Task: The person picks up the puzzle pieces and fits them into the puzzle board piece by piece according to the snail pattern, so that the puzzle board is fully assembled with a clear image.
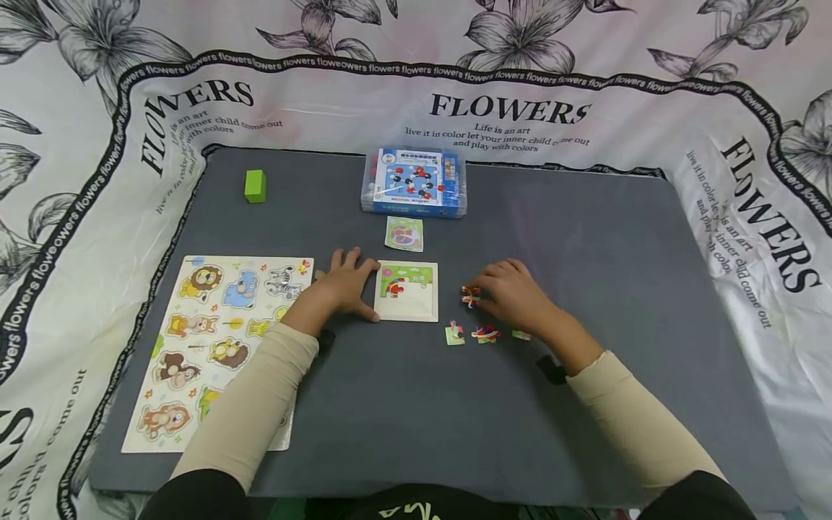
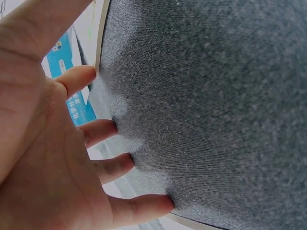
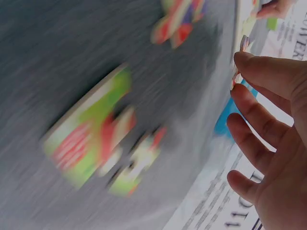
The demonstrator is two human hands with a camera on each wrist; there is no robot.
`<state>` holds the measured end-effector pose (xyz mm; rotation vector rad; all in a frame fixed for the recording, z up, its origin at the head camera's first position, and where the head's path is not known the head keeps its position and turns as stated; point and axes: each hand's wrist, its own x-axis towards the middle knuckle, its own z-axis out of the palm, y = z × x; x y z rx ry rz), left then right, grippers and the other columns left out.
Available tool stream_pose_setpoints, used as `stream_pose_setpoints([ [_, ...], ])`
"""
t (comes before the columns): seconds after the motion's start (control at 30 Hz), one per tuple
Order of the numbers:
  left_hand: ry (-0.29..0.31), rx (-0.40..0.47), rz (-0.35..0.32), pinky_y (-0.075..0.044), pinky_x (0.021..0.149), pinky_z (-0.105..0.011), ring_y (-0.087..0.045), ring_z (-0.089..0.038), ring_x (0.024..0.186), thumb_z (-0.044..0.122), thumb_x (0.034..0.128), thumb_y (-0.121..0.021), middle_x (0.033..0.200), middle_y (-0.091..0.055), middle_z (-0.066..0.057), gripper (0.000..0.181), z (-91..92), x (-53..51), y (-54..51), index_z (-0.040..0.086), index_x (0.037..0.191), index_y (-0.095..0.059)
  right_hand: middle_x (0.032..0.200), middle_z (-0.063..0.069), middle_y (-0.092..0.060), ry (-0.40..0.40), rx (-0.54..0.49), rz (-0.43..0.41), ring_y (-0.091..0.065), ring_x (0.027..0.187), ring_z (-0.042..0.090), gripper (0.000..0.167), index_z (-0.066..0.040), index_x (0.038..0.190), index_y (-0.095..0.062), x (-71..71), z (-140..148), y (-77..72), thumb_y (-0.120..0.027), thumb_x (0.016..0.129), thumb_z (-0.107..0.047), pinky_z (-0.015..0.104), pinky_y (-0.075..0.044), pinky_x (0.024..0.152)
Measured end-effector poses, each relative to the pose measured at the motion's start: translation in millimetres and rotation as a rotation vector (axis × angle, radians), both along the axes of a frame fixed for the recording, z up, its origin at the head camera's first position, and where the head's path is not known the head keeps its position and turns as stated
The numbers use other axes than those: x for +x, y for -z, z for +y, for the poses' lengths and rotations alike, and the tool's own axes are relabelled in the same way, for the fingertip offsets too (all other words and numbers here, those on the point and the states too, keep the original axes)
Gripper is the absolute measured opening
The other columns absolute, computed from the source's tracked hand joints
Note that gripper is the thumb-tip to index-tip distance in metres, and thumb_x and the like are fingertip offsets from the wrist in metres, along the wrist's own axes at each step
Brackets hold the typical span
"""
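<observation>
The left hand is spread, its fingertips resting on the finely ribbed grey cloth at the left edge of the square, pale-rimmed puzzle board. The right hand pinches a thin, irregular puzzle piece between thumb and finger, and flat, printed loose pieces lie nearby.

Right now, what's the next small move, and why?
Probably carry the pinched puzzle piece leftward to the small board: the right hand holds it, the board's lower part is bare, and the left hand is at its edge.
</observation>
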<state>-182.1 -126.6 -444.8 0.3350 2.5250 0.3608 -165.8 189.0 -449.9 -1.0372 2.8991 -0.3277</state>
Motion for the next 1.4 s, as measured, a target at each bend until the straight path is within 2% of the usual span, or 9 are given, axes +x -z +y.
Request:
stream_pose_setpoints([
  [0.13, 0.015, -0.001, -0.004, -0.020, 0.103, -0.075, 0.001, -0.047, 0.146, 0.046, 0.0727, -0.084, 0.160, -0.005, -0.020, 0.098, 7.0, -0.6, 2.1, 0.021, 0.150, -0.030, 0.105, 0.004, -0.067, -0.029, 0.001, -0.010, -0.057, 0.107, 0.029, 0.029, -0.016, 0.111, -0.073, -1.2, -19, -1.6, -0.079, 0.082, -0.019, 0.055, -0.033, 0.105],
  [0.3, 0.031, -0.001, 0.007, -0.021, 0.103, -0.075, 0.001, -0.046, 0.146, 0.047, 0.0725, -0.083, 0.161, -0.005, -0.019, 0.098, 13.9, -4.0, 6.0, 0.023, 0.150, -0.029, 0.106, 0.003, -0.068, -0.062, -0.008, 0.023, -0.058, 0.108, 0.028, 0.026, -0.016, 0.108, -0.074, -5.6, -44, 3.3, -0.078, 0.084, -0.021, 0.055, -0.034, 0.105],
  [0.47, 0.045, -0.016, 0.003, -0.022, 0.103, -0.074, 0.001, -0.046, 0.146, 0.050, 0.0732, -0.082, 0.161, -0.004, -0.018, 0.098, 18.0, -6.6, 8.8, 0.024, 0.151, -0.028, 0.108, 0.003, -0.069, -0.046, -0.049, 0.044, -0.056, 0.112, 0.029, 0.023, -0.016, 0.107, -0.075, -6.9, -63, 11.5, -0.076, 0.085, -0.022, 0.055, -0.031, 0.107],
  [0.77, 0.046, -0.007, 0.016, -0.024, 0.103, -0.073, 0.000, -0.045, 0.146, 0.049, 0.0736, -0.082, 0.161, -0.005, -0.018, 0.096, 22.0, -6.3, 2.0, 0.023, 0.150, -0.030, 0.108, 0.004, -0.068, -0.013, -0.022, 0.063, -0.056, 0.113, 0.029, 0.020, -0.018, 0.107, -0.074, -8.0, -72, 20.4, -0.074, 0.087, -0.023, 0.054, -0.031, 0.107],
  [1.0, 0.041, -0.029, 0.023, -0.024, 0.103, -0.073, 0.000, -0.044, 0.146, 0.049, 0.0725, -0.083, 0.161, -0.005, -0.018, 0.097, 22.4, -9.7, -0.1, 0.024, 0.150, -0.030, 0.107, 0.004, -0.068, 0.002, -0.018, 0.089, -0.057, 0.109, 0.028, 0.018, -0.018, 0.105, -0.076, -9.4, -76, 19.1, -0.074, 0.087, -0.021, 0.053, -0.034, 0.104],
  [1.2, 0.037, -0.036, 0.017, -0.023, 0.103, -0.074, 0.000, -0.045, 0.146, 0.051, 0.0715, -0.083, 0.161, -0.005, -0.018, 0.099, 18.4, -10.8, 5.0, 0.024, 0.150, -0.030, 0.112, 0.004, -0.067, 0.005, 0.007, 0.034, -0.056, 0.113, 0.030, 0.023, -0.017, 0.111, -0.074, -7.3, -81, 17.9, -0.072, 0.089, -0.023, 0.057, -0.033, 0.105],
  [1.33, 0.008, -0.027, 0.010, -0.021, 0.103, -0.074, 0.001, -0.046, 0.146, 0.050, 0.0710, -0.083, 0.161, -0.006, -0.019, 0.100, 7.7, -6.3, 8.4, 0.023, 0.151, -0.030, 0.119, 0.005, -0.065, -0.021, -0.034, -0.032, -0.052, 0.118, 0.030, 0.027, -0.017, 0.116, -0.071, -8.6, -78, 18.8, -0.070, 0.091, -0.026, 0.057, -0.029, 0.109],
  [1.4, -0.014, -0.022, 0.008, -0.019, 0.103, -0.075, 0.002, -0.046, 0.146, 0.048, 0.0711, -0.084, 0.161, -0.005, -0.019, 0.100, 0.2, -3.7, 7.7, 0.022, 0.151, -0.030, 0.119, 0.006, -0.065, -0.038, -0.077, -0.039, -0.052, 0.118, 0.030, 0.028, -0.016, 0.117, -0.071, -11.0, -74, 18.6, -0.070, 0.091, -0.026, 0.056, -0.029, 0.109],
])
